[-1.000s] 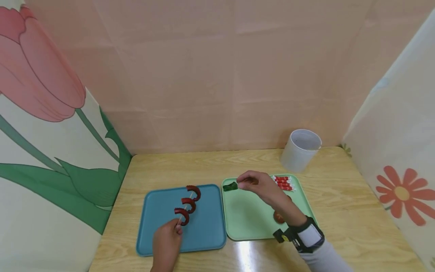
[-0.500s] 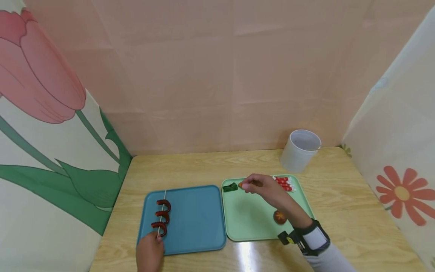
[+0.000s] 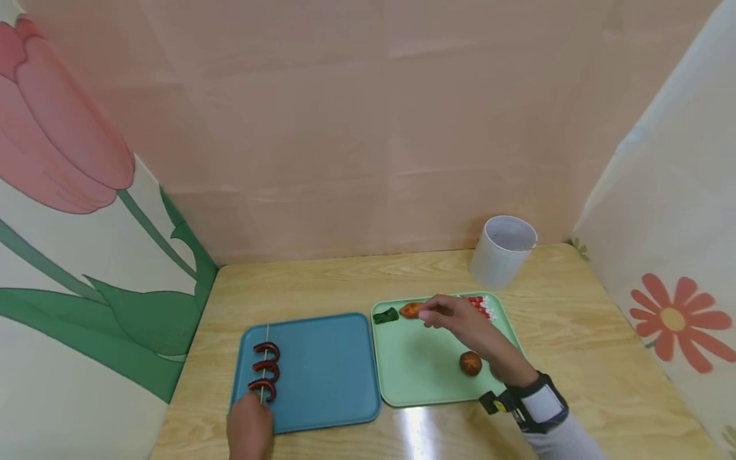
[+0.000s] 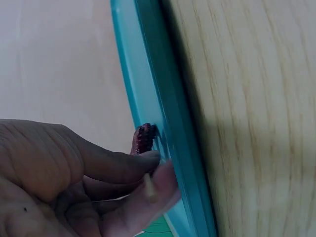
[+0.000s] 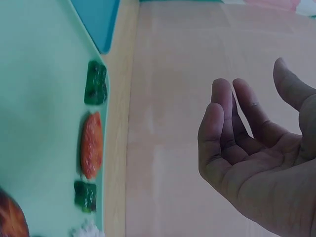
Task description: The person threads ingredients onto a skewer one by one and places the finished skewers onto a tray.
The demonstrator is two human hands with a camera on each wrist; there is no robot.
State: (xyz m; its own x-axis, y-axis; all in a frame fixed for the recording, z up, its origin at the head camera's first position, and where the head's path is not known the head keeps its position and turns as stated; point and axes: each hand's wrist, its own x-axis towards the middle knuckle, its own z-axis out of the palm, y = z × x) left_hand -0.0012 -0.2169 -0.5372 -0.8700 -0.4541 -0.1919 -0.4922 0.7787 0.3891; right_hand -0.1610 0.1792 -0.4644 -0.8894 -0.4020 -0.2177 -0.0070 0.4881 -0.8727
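My left hand (image 3: 250, 425) pinches the near end of a thin wooden skewer (image 3: 267, 332) over the left side of the blue tray (image 3: 322, 367). Several dark red curved pieces, like octopus tentacles (image 3: 267, 367), are threaded on it. In the left wrist view the blunt stick end (image 4: 150, 188) pokes out between thumb and fingers. My right hand (image 3: 460, 319) hovers above the green tray (image 3: 411, 377), fingers bent loosely and holding nothing. Near it lie a green pepper piece (image 3: 386, 315) and an orange-red wing-shaped piece (image 3: 411, 310).
A brown mushroom cap (image 3: 470, 363) and red-and-white sticks (image 3: 480, 305) lie in the green tray. The right wrist view also shows a second green piece (image 5: 85, 196). A white cup (image 3: 503, 252) stands behind on the wooden table (image 3: 322, 281), before the pink backdrop.
My left hand has moved left and lowered the skewer from above the blue tray's middle to its left side. My right hand has shifted right, uncovering the orange-red piece.
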